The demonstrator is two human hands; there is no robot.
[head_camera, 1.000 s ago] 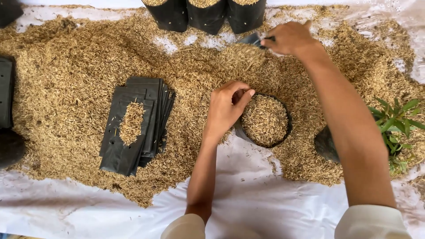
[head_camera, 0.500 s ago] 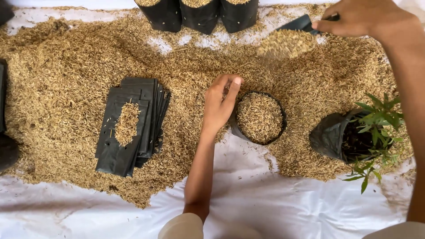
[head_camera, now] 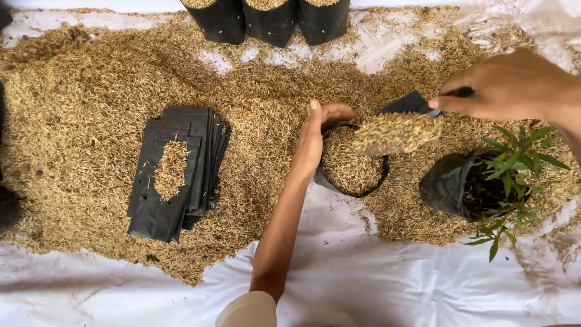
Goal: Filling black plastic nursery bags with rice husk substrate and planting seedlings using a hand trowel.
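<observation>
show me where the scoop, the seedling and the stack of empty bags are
scoop (head_camera: 396, 130), head view, on its heap of husk
seedling (head_camera: 514, 158), head view, on its green leaves
stack of empty bags (head_camera: 200, 130), head view, on bare black plastic near its top

Plant nursery potting spot, rice husk heap on white sheet, black grow bags, potted seedling
</observation>
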